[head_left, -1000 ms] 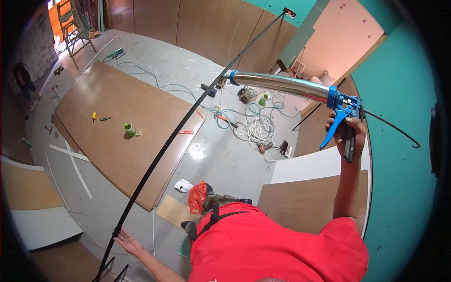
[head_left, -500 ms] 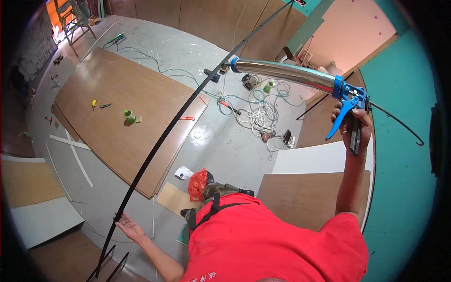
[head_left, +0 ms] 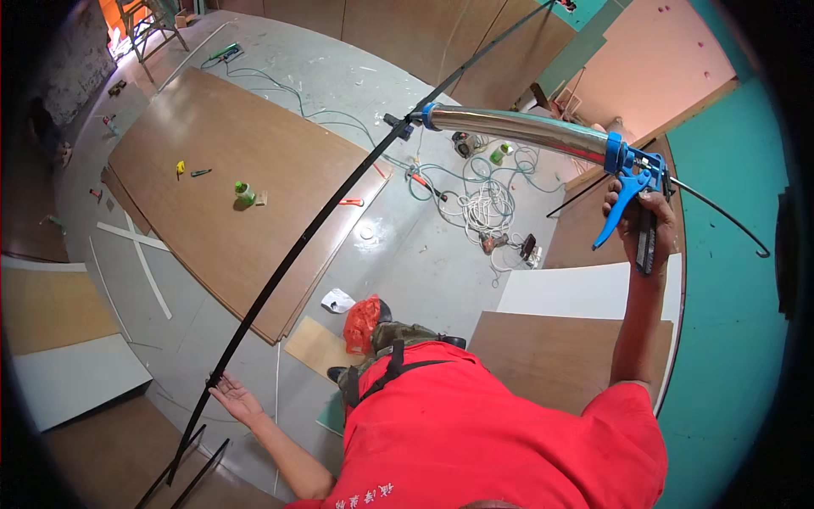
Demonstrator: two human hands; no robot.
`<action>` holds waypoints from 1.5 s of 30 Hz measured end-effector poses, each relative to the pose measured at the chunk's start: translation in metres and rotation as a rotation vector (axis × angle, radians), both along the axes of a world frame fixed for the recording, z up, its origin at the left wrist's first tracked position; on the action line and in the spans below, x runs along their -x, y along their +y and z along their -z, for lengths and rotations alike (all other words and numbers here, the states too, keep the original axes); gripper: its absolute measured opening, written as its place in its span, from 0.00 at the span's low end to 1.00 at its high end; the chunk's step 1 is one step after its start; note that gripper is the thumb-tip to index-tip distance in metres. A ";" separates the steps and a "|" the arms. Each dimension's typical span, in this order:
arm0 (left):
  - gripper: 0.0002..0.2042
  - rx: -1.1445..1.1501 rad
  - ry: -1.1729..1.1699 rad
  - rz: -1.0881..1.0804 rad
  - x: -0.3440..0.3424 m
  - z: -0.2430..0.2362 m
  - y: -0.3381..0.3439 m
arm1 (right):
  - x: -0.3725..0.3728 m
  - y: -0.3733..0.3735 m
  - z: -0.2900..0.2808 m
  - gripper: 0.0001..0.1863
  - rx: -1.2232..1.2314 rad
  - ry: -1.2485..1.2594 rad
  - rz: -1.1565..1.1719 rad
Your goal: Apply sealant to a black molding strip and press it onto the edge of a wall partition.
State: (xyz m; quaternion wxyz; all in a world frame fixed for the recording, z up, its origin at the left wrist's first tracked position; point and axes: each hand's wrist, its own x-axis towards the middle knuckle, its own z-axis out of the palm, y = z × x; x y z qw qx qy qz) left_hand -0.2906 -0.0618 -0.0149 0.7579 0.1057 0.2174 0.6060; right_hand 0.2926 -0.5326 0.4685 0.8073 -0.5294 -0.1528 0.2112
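A long black strip (head_left: 292, 254) runs slantwise across the view, from the lower left to the upper right. At its lower part the fingers of my left hand (head_left: 240, 399) hold its edge, palm turned up. My right hand (head_left: 644, 220) is wrapped round the handle of a caulking gun (head_left: 526, 131) with a silver barrel and blue fittings. The gun's blue trigger (head_left: 617, 212) stands out from the handle. Its nozzle end meets the strip's upper part; the tip itself is hard to make out. A bent rod (head_left: 721, 216) sticks out behind the gun.
Brown panels (head_left: 246, 153) lie on the floor, with a green bottle (head_left: 244, 193) and a red cutter (head_left: 351, 202) on top. Beyond are coiled white cable (head_left: 487, 210) and green cords. More panels (head_left: 568, 348) lean at my right beside a teal wall (head_left: 721, 339). A red bag (head_left: 362, 322) lies by my feet.
The view has shifted slightly, so the floor things sit further right and higher. Both hands keep their hold, and the gun's nozzle end stays at the strip.
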 end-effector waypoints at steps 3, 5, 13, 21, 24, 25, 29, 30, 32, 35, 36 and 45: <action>0.22 -0.004 -0.004 -0.024 -0.006 -0.005 -0.002 | 0.004 0.003 -0.001 0.27 0.001 0.008 -0.030; 0.22 0.013 0.020 -0.046 -0.009 -0.010 -0.003 | 0.007 0.006 -0.002 0.27 0.032 -0.009 0.017; 0.23 -0.026 -0.014 0.029 -0.004 -0.006 -0.003 | 0.005 0.002 -0.006 0.26 0.061 -0.018 -0.030; 0.24 -0.028 -0.025 -0.013 -0.008 -0.009 -0.003 | 0.004 0.002 -0.003 0.25 0.041 -0.019 -0.041; 0.24 -0.054 -0.037 0.005 -0.009 -0.012 -0.006 | 0.003 0.005 0.000 0.24 0.050 -0.043 -0.004; 0.24 -0.101 -0.063 0.036 -0.008 -0.013 -0.006 | 0.003 0.006 0.001 0.24 0.055 -0.077 -0.001; 0.23 -0.155 -0.072 0.084 -0.010 -0.020 -0.010 | 0.008 0.018 0.000 0.25 0.021 -0.066 -0.019; 0.23 -0.160 -0.073 0.087 -0.013 -0.021 -0.011 | 0.002 0.012 0.003 0.26 0.039 -0.087 -0.007; 0.23 -0.102 -0.065 0.032 -0.019 -0.022 -0.013 | 0.000 0.006 0.008 0.27 0.042 -0.093 0.038; 0.22 -0.069 -0.097 0.009 -0.011 -0.014 -0.007 | 0.000 0.003 0.012 0.28 0.042 -0.125 0.100; 0.22 -0.093 -0.087 0.018 -0.010 -0.010 -0.006 | 0.001 0.003 0.012 0.28 -0.010 -0.130 0.091; 0.23 -0.107 -0.140 0.089 0.004 0.015 0.003 | -0.019 -0.013 0.019 0.22 -0.114 -0.212 0.190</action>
